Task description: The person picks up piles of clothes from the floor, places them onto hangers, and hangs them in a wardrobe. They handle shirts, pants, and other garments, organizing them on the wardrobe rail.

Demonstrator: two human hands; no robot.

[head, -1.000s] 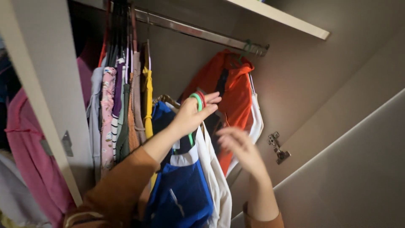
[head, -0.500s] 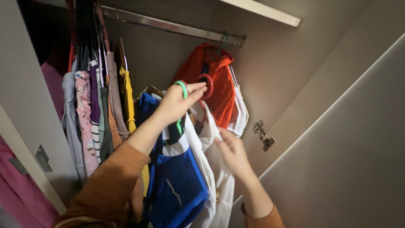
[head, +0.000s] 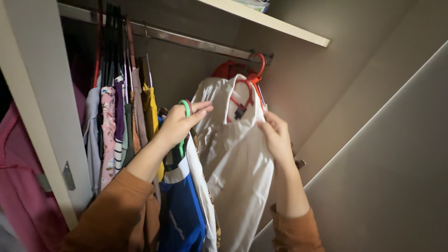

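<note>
My left hand [head: 179, 122] is closed around the hooks of a green hanger [head: 185, 108] and a red one, off the rail, with a blue and white garment [head: 179, 210] hanging below. My right hand [head: 276, 135] grips the right shoulder of a white shirt [head: 233, 158]. That shirt hangs on a red hanger [head: 249, 84] hooked on the metal rail [head: 186, 41] at its right end. An orange garment shows just behind the shirt's collar.
Several garments [head: 119, 121] hang packed at the left of the rail. A shelf [head: 275, 23] runs above. The wardrobe's frame [head: 42, 107] stands at the left with a pink garment [head: 18, 186] beyond it. A wardrobe door [head: 387, 163] is at the right.
The white shirt has gone up from low in front of me onto the rail, covering the orange garment. My right hand rose with it. My left hand stayed holding the hangers.
</note>
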